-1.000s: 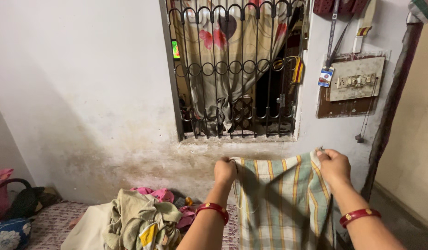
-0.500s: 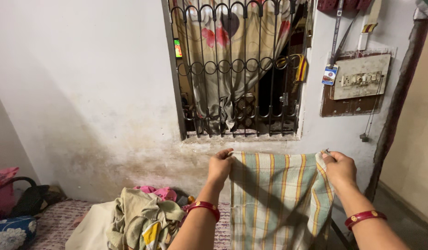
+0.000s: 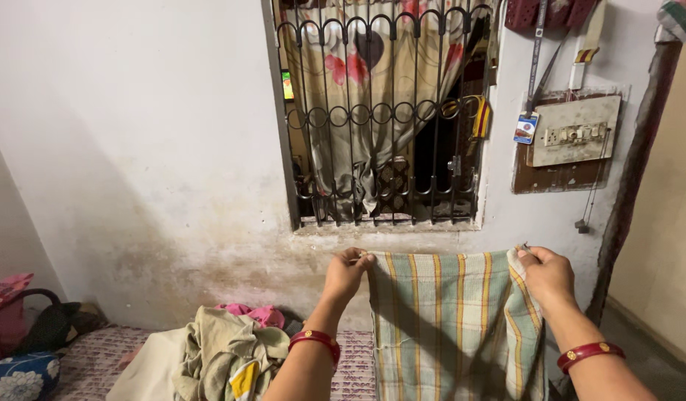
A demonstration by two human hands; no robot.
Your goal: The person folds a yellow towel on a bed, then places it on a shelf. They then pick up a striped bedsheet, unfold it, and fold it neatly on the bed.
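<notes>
A green, white and yellow striped cloth point(image 3: 451, 327) hangs upright in front of me, stretched flat between my hands. My left hand point(image 3: 345, 273) pinches its top left corner. My right hand point(image 3: 548, 276) grips its top right corner. Both wrists wear red bangles. The cloth's lower edge runs out of view at the bottom.
A heap of crumpled clothes point(image 3: 224, 353), beige and pink, lies on a patterned bed cover point(image 3: 87, 356) at lower left, with bags point(image 3: 20, 327) beyond. Ahead is a stained white wall with a barred window point(image 3: 380, 119) and floral curtain. A switchboard point(image 3: 573, 134) hangs on the right.
My hands have moved apart, pulling the striped cloth wider and flatter. My left hand shifted left and changed from a fist to a pinch on the corner.
</notes>
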